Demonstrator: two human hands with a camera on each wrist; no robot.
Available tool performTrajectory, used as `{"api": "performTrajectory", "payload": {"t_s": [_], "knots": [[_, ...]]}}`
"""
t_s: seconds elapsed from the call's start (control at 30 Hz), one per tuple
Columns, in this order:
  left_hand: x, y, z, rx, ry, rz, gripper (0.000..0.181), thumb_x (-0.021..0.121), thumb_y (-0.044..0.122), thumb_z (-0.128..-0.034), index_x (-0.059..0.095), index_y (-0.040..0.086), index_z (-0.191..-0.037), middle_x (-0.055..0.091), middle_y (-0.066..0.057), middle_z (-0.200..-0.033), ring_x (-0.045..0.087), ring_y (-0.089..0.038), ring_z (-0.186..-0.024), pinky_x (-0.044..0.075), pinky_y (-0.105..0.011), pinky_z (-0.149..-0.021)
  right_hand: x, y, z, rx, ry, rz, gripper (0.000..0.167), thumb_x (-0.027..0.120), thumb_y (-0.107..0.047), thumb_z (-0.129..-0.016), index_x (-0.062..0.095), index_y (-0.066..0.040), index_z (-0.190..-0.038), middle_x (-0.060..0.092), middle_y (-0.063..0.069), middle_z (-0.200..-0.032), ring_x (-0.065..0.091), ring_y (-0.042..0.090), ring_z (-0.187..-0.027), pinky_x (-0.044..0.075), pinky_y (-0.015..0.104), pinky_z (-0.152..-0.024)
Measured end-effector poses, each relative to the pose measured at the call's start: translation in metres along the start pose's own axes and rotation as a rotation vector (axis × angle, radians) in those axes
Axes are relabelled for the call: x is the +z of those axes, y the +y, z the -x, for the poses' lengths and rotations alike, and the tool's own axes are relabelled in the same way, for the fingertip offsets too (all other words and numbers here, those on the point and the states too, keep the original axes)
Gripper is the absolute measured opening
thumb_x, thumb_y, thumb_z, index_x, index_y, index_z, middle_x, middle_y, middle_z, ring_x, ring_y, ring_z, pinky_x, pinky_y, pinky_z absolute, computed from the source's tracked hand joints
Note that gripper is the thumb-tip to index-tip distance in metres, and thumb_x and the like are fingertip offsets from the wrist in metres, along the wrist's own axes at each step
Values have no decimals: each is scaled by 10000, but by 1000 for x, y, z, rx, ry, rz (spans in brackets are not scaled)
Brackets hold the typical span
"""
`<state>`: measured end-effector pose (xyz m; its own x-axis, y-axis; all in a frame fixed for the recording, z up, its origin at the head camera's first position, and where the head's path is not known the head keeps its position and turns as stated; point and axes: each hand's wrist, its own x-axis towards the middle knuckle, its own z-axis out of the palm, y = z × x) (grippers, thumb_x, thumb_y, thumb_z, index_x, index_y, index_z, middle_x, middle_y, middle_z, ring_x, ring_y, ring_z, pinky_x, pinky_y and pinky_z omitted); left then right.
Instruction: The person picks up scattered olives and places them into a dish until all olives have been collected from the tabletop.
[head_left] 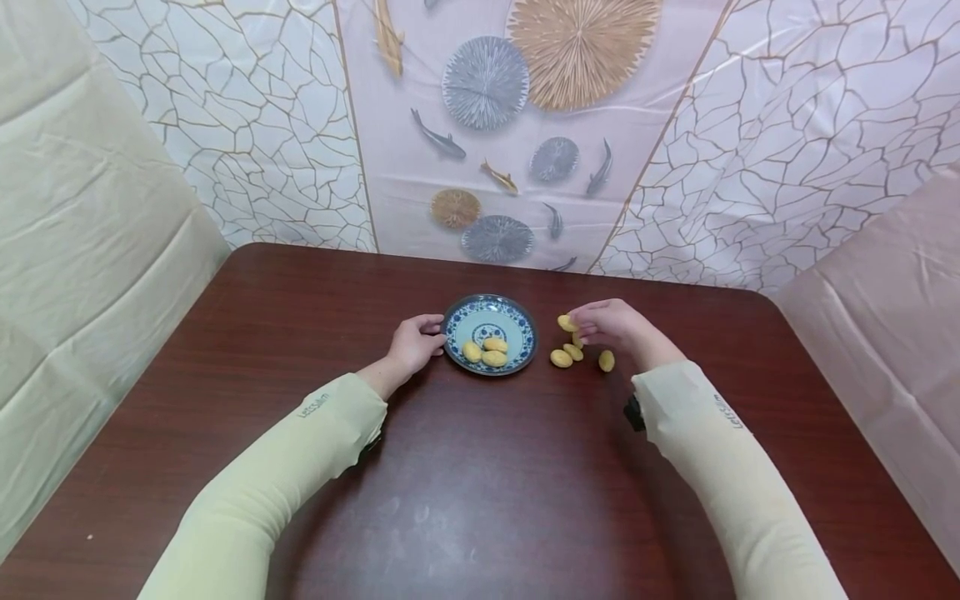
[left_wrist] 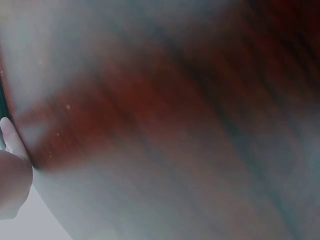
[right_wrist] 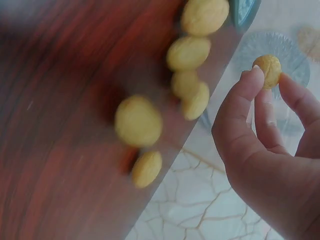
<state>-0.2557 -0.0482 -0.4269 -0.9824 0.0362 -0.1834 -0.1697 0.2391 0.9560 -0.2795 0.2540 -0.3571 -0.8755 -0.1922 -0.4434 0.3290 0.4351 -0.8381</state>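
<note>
A blue-and-white patterned plate [head_left: 489,315] holds three yellow, oval, nut-like pieces [head_left: 495,358] near its front rim. At the plate's left rim, my left hand [head_left: 411,343] rests with thumb and fingers extended against the edge; the left wrist view catches only part of that hand [left_wrist: 14,175]. To the right of the plate, my right hand [head_left: 611,323] pinches one yellow nut-like piece [right_wrist: 270,71] between thumb and fingertips, raised above the table. Beneath and beside this hand lie several more such pieces [head_left: 561,358], one of them partly covered by the fingers.
The dark reddish-brown table [head_left: 480,475] extends on all sides of the plate. Behind its back edge hangs a patterned cloth [head_left: 487,167] with fish and round shapes. Plain pale cloth [head_left: 97,208] covers the left side, and pinkish cloth [head_left: 892,292] the right.
</note>
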Motion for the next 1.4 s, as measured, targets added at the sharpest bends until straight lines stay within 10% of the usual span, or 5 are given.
{"api": "performTrajectory", "payload": {"t_s": [1.4], "knots": [[1,-1,1,24,3,21,405,542,-36,-893,505,-49,-1296,559,-251,-1201,603,-216,-906,591,-260,-759,80,-24,-25,44,14,196,305,583,-63,-898,602,92,-1159,640,97,-831,599,111,-620,603,276,-692]]}}
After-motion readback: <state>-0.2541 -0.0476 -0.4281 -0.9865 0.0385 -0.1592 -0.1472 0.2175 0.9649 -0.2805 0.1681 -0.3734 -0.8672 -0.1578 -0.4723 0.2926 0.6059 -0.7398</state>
